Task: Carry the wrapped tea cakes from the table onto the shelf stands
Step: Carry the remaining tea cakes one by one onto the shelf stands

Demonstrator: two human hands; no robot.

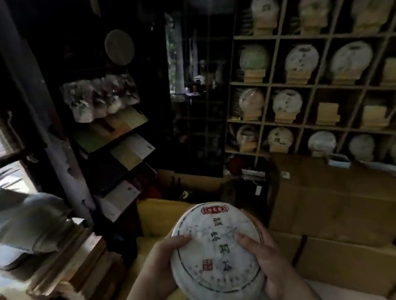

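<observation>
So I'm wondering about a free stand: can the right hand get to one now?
Probably not yet: both hands, right and left, hold the tea cake, and cardboard boxes stand before the empty stand.

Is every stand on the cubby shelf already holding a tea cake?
No; several wooden stands on the cubby shelf stand bare beside others holding cakes.
</observation>
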